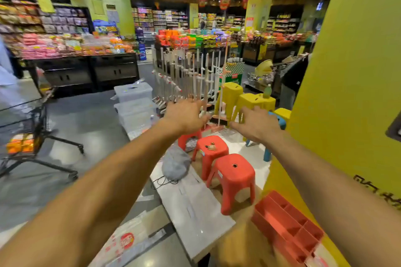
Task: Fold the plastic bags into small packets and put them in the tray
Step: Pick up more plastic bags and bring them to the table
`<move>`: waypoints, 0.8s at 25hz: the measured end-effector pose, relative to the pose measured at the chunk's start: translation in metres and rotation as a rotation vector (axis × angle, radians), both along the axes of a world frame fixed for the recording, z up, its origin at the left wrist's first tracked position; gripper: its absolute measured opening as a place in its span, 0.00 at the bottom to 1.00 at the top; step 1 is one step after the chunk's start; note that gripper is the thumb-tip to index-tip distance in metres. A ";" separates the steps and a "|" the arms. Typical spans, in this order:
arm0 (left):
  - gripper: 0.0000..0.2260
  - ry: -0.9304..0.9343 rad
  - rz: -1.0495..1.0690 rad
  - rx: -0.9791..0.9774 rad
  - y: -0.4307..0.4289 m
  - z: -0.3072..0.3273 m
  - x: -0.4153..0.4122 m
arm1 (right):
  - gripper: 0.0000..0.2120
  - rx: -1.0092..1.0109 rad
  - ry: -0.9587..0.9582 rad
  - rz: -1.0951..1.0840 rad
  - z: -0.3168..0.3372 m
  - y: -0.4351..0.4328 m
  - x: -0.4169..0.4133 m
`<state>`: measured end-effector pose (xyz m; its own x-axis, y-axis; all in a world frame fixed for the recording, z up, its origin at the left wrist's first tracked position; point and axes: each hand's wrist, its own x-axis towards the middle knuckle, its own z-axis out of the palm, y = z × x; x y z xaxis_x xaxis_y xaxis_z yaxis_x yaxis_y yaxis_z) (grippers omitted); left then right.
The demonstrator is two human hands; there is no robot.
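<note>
Red plastic, split into several open compartments, the tray (288,225) sits on a wooden surface close beside the person's right forearm. It is probably kept there so finished packets can be dropped straight in. No packets show in the compartments that can be seen, though blur hides the tray's nearest corner.

Both arms stretch straight out in front of the person, well beyond the tray. The left hand (184,115) and the right hand (257,124) are palm down with fingers spread and relaxed, and neither has hold of anything. It reads as a reach or a stretch, not a fold.

The plastic bags (128,238), translucent with red print, lie flat to the left of the tray, on the far side of a pale grey slab (195,206). They are low under the left forearm and well apart from both hands.

Two red stools (235,172) stand just beyond the tray, between it and the hands. Judging by this, folding is not yet under way.
</note>
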<state>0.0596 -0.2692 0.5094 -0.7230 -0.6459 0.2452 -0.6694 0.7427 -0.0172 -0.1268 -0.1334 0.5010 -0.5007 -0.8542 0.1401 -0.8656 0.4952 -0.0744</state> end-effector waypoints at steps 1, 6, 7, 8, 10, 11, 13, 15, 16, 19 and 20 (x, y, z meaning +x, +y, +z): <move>0.26 -0.007 0.074 0.004 -0.017 -0.003 0.031 | 0.34 -0.007 -0.004 0.058 -0.002 -0.025 0.019; 0.27 -0.026 0.380 0.017 -0.097 -0.015 0.191 | 0.37 0.011 -0.018 0.328 -0.017 -0.160 0.140; 0.27 -0.023 0.427 0.019 -0.112 -0.020 0.223 | 0.37 0.013 -0.024 0.381 -0.021 -0.187 0.167; 0.28 -0.023 0.473 0.024 -0.130 -0.026 0.253 | 0.37 0.015 -0.035 0.426 -0.028 -0.213 0.193; 0.28 -0.032 0.557 0.040 -0.160 -0.038 0.306 | 0.37 0.006 -0.057 0.504 -0.043 -0.264 0.239; 0.28 -0.044 0.582 0.047 -0.172 -0.043 0.327 | 0.37 -0.004 -0.056 0.531 -0.050 -0.284 0.257; 0.26 -0.069 0.614 0.068 -0.201 -0.055 0.366 | 0.35 -0.012 -0.044 0.573 -0.065 -0.324 0.294; 0.26 -0.082 0.654 0.096 -0.229 -0.070 0.395 | 0.34 0.014 -0.060 0.609 -0.081 -0.360 0.320; 0.26 -0.086 0.672 0.114 -0.243 -0.077 0.407 | 0.34 0.030 -0.062 0.629 -0.088 -0.378 0.330; 0.27 -0.095 0.700 0.143 -0.284 -0.103 0.433 | 0.36 0.048 -0.037 0.667 -0.112 -0.427 0.350; 0.27 -0.092 0.703 0.157 -0.301 -0.114 0.440 | 0.36 0.060 -0.030 0.684 -0.124 -0.447 0.355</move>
<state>0.4991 -0.5704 0.3954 -0.1369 -0.9881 0.0698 -0.9905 0.1355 -0.0250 0.2279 -0.5806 0.3774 0.1512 -0.9855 0.0772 -0.9831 -0.1581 -0.0927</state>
